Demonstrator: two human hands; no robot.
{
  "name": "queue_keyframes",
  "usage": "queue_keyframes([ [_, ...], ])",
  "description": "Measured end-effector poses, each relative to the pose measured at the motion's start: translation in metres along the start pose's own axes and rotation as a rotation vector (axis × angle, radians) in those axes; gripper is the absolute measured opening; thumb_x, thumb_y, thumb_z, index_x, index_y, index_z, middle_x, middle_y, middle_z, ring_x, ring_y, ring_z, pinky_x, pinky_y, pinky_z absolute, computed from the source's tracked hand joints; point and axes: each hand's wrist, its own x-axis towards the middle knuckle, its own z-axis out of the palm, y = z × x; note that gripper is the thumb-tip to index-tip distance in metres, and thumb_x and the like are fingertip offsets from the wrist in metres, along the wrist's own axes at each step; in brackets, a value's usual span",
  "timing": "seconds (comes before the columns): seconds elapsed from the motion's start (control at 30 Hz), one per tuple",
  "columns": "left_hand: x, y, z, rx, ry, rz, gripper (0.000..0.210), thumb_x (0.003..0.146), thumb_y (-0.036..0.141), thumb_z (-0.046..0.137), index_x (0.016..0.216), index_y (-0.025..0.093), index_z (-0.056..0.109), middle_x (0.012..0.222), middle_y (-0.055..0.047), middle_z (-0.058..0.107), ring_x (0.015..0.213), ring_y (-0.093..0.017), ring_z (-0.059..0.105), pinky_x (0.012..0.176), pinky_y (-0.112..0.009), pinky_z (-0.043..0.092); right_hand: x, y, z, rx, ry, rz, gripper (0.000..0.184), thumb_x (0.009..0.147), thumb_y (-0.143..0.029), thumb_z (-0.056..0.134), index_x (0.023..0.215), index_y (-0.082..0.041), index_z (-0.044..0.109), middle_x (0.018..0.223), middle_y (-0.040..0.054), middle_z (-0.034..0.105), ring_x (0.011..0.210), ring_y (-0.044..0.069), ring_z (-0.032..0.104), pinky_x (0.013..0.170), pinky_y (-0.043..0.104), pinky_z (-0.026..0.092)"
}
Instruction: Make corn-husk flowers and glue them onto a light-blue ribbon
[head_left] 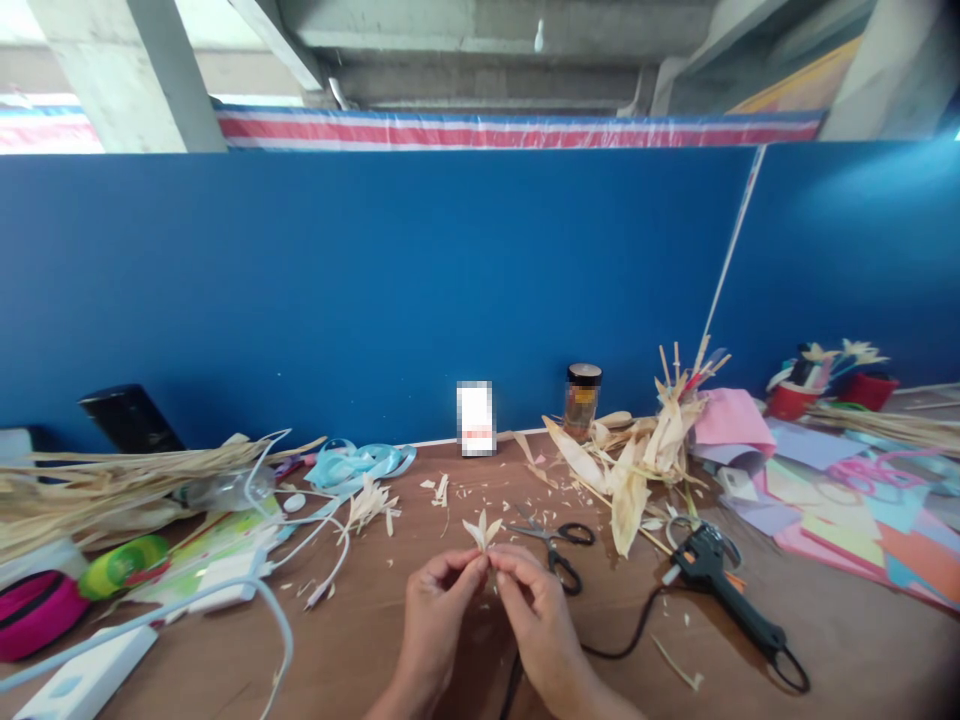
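Between my two hands is a small flower of pale dried husk petals (482, 532), its petals spread upward and its base pinched at the fingertips. My left hand (441, 605) is closed on the flower's base from the left. From the right, my right hand (536, 610) pinches the same base, thumb and fingers together. The fingers hide the lower end of the flower. Black-handled scissors (559, 550) lie on the table just beyond my right hand. A black glue gun (731, 590) rests farther right, its cord running behind my right wrist.
Dried husks (637, 470) and a lidded jar (583, 400) stand at the back right, near coloured paper sheets (847, 520). Blue ribbon (356, 465), white cables (330, 535) and a power strip (97, 675) lie left. A blue partition (450, 280) borders the brown table (345, 640).
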Motion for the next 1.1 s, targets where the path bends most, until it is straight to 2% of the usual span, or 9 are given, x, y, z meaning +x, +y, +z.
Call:
queue_keyframes([
  [0.2, -0.002, 0.001, 0.003, -0.083, 0.0, -0.017, 0.02, 0.064, 0.03, 0.069, 0.073, 0.012, 0.068, 0.067, -0.004, 0.066, 0.063, -0.013, 0.058, 0.062, -0.023, 0.046, -0.001, 0.001, 0.001, 0.038, -0.017, -0.016, 0.031, 0.081, -0.011, 0.048, 0.103, -0.025, 0.065, 0.105, 0.0062, 0.063, 0.099, 0.019, 0.057, 0.089, 0.032, 0.043],
  [0.43, 0.0, -0.005, 0.002, -0.276, -0.035, -0.081, 0.016, 0.064, 0.025, 0.07, 0.074, 0.013, 0.067, 0.064, -0.001, 0.063, 0.06, -0.01, 0.056, 0.06, -0.021, 0.045, -0.001, 0.001, 0.002, -0.013, -0.053, -0.033, 0.03, 0.084, -0.014, 0.046, 0.106, -0.026, 0.063, 0.109, 0.0055, 0.06, 0.104, 0.017, 0.054, 0.092, 0.031, 0.041],
  [0.6, 0.001, -0.01, 0.003, -0.373, -0.109, -0.109, 0.011, 0.067, 0.022, 0.068, 0.074, 0.013, 0.068, 0.062, -0.001, 0.061, 0.057, -0.008, 0.053, 0.058, -0.018, 0.043, -0.001, 0.003, 0.002, -0.01, -0.057, -0.049, 0.033, 0.084, -0.013, 0.045, 0.109, -0.027, 0.061, 0.108, 0.0048, 0.06, 0.102, 0.017, 0.054, 0.092, 0.031, 0.042],
  [0.73, -0.002, -0.008, 0.005, -0.359, -0.115, -0.093, 0.012, 0.069, 0.023, 0.066, 0.077, 0.014, 0.07, 0.064, -0.001, 0.063, 0.06, -0.01, 0.055, 0.062, -0.02, 0.044, -0.002, 0.003, 0.001, -0.033, -0.057, -0.044, 0.033, 0.084, -0.014, 0.045, 0.11, -0.027, 0.06, 0.109, 0.0055, 0.059, 0.103, 0.017, 0.054, 0.092, 0.032, 0.042],
  [0.97, -0.007, 0.005, 0.008, -0.259, -0.115, -0.056, 0.02, 0.068, 0.027, 0.066, 0.084, 0.016, 0.071, 0.08, -0.007, 0.069, 0.077, -0.018, 0.06, 0.076, -0.029, 0.046, -0.002, 0.001, -0.001, -0.091, -0.041, -0.073, 0.034, 0.085, -0.014, 0.042, 0.112, -0.026, 0.06, 0.116, 0.0071, 0.056, 0.108, 0.02, 0.05, 0.096, 0.038, 0.038],
  [1.1, -0.007, 0.008, 0.008, -0.246, -0.122, -0.047, 0.018, 0.065, 0.026, 0.069, 0.079, 0.015, 0.072, 0.078, -0.006, 0.068, 0.078, -0.018, 0.059, 0.076, -0.028, 0.045, -0.003, -0.002, -0.001, -0.078, -0.039, -0.076, 0.034, 0.085, -0.015, 0.042, 0.111, -0.026, 0.06, 0.116, 0.0067, 0.055, 0.109, 0.02, 0.049, 0.096, 0.037, 0.038],
])
